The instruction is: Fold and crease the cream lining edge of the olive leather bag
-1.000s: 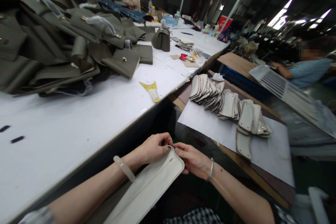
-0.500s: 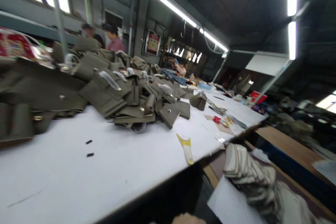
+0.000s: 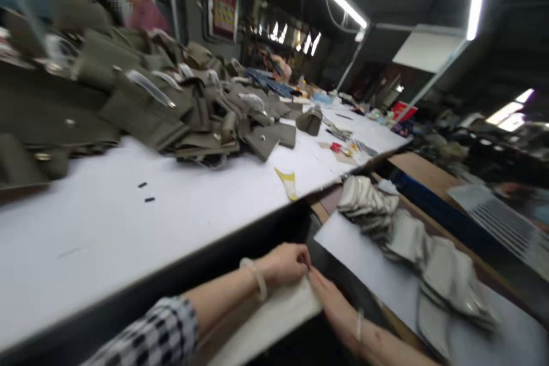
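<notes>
Low in the middle, in front of the table edge, I hold an off-white flat piece (image 3: pixel 278 317) with a soft, fabric-like or leather-like look. My left hand (image 3: pixel 288 263) is closed on its far end, fingers curled in, with a pale bracelet on the wrist. Against the right edge of the same piece lies my right hand (image 3: pixel 329 293), closed on it, its fingertips meeting those of the left. The fingertips are partly hidden and blurred. To the right, a row of overlapping off-white folded pieces (image 3: pixel 403 234) lies on a white sheet (image 3: pixel 347 240).
A white table (image 3: pixel 107 246) bears a heap of olive bag pieces (image 3: pixel 158 114) with metal studs. Two small black strips (image 3: pixel 149 199) and a yellow-and-clear template-like piece (image 3: pixel 288 184) lie nearer me. Co-workers (image 3: pixel 146 6) are at the far side.
My view has tipped downward, bringing both forearms into sight. Before, only a bit of one hand showed at the bottom edge; now both hands are on the off-white piece.
</notes>
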Demonstrator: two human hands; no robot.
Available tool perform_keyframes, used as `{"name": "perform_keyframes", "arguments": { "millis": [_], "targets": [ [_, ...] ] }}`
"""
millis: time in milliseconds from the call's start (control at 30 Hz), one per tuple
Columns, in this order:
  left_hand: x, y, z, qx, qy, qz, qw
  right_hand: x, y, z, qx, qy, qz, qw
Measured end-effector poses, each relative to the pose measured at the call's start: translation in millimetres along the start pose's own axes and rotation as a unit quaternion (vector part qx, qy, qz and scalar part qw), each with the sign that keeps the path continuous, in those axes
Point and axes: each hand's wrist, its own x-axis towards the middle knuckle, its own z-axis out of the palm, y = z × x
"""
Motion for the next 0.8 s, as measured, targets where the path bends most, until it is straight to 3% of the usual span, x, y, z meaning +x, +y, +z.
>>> {"name": "perform_keyframes", "arguments": {
  "millis": [100,267,400,600,800],
  "targets": [
    [12.0,-13.2,8.7,-0.012,-0.016,0.007,1.0,-12.8,13.1,5.4,0.175,0.011,0.106,0.979],
    [16.1,-14.0,2.7,-0.003,-0.025,0.027,0.999,-4.3,13.1,-1.4,0.202,0.003,0.135,0.97],
    [14.1,-10.8,-0.5,-0.004,-0.039,0.036,0.999,-3.3,8.2,-11.5,0.153,-0.04,0.134,0.978],
    [16.9,-16.0,-6.3,-0.013,-0.047,0.057,0.997,1.8,14.0,-15.7,0.014,-0.012,0.093,0.996],
    [2.3,-14.4,-28.1,-0.075,-0.074,0.052,0.993,4.4,26.0,-25.2,-0.07,-0.023,0.065,0.995]
  ]
}}
